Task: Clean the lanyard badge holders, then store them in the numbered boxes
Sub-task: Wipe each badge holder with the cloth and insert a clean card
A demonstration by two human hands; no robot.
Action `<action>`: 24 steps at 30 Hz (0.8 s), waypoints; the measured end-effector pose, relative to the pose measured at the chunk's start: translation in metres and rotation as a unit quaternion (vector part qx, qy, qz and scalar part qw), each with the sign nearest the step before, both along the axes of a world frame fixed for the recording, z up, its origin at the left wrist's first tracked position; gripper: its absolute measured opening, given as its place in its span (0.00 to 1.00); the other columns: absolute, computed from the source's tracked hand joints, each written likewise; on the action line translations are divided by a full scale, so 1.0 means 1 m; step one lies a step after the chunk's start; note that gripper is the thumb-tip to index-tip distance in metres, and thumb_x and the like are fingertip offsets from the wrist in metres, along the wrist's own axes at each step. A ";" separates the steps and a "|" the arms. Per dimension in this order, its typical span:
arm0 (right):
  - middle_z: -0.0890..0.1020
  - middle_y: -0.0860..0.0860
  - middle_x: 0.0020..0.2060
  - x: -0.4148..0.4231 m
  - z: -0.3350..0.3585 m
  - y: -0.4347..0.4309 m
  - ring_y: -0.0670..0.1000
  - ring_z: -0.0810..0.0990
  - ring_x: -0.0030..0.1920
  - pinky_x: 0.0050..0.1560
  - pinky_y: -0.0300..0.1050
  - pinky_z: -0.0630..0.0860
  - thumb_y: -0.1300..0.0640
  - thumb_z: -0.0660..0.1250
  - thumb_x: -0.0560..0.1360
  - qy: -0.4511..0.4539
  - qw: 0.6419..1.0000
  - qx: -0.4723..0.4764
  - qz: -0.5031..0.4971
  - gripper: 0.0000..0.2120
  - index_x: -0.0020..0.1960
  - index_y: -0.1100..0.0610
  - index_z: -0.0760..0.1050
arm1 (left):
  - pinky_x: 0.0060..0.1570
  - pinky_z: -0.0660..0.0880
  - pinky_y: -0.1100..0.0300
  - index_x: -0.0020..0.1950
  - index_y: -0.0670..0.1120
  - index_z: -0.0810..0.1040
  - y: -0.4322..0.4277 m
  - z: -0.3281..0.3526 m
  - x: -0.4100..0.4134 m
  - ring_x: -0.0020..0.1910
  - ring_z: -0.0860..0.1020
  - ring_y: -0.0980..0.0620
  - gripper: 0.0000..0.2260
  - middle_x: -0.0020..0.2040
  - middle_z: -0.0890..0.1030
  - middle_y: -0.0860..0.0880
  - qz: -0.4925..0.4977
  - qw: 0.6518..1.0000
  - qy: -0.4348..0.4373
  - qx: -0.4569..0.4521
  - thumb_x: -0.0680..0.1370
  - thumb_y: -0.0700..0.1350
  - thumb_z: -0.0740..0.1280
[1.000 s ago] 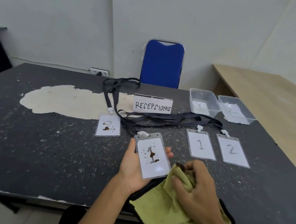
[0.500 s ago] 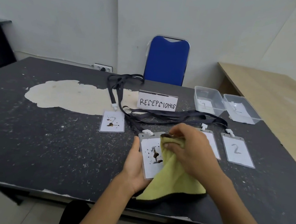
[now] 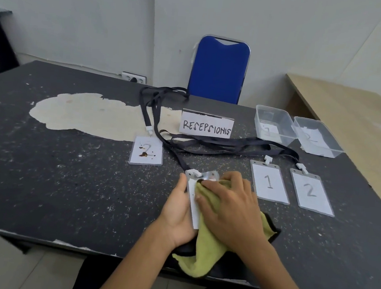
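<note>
Yellow-green cloth (image 3: 207, 246), head view: spread over badge holder (image 3: 192, 205) at near edge of black table (image 3: 64, 190). Right hand (image 3: 230, 208) lies on top, pressing cloth down. Left hand (image 3: 178, 215) grips holder along its left edge; hands close together. Stained badge marked 2 (image 3: 146, 150) lies flat to left. Clean badges 1 (image 3: 269, 183) and 2 (image 3: 311, 193) lie flat to right, black lanyards (image 3: 219, 145) trailing behind. Two clear numbered boxes (image 3: 272, 125) (image 3: 318, 138) at far right. Paper sign (image 3: 206, 127) reads RESEPSIONIS.
</note>
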State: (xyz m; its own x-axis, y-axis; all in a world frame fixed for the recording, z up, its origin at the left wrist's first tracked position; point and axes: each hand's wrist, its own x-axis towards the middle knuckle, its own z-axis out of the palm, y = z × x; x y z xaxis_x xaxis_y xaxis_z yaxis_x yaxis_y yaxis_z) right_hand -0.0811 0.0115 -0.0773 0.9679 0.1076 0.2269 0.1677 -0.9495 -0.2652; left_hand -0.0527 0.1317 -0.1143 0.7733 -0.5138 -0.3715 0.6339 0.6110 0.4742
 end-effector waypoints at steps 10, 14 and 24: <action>0.65 0.49 0.56 0.004 0.008 -0.003 0.53 0.70 0.55 0.56 0.49 0.72 0.41 0.58 0.77 0.047 0.999 0.017 -0.007 0.17 0.65 0.38 0.70 | 0.56 0.74 0.51 0.52 0.40 0.84 0.000 0.001 0.003 0.49 0.83 0.43 0.37 0.53 0.83 0.38 -0.013 1.000 0.006 -0.012 0.78 0.67 0.46; 0.64 0.49 0.53 -0.002 0.008 -0.014 0.52 0.72 0.54 0.57 0.49 0.73 0.44 0.61 0.76 0.065 0.996 0.064 -0.001 0.16 0.64 0.40 0.73 | 0.55 0.74 0.49 0.60 0.41 0.80 0.000 0.002 0.002 0.52 0.81 0.42 0.37 0.57 0.81 0.37 -0.016 1.000 0.007 0.005 0.78 0.68 0.46; 0.70 0.43 0.42 -0.006 -0.001 -0.002 0.47 0.71 0.49 0.51 0.45 0.71 0.48 0.67 0.74 0.004 0.993 0.106 0.044 0.11 0.55 0.45 0.81 | 0.53 0.76 0.52 0.59 0.39 0.80 0.003 0.000 0.002 0.51 0.82 0.44 0.37 0.56 0.82 0.39 -0.003 1.000 0.002 -0.011 0.79 0.67 0.46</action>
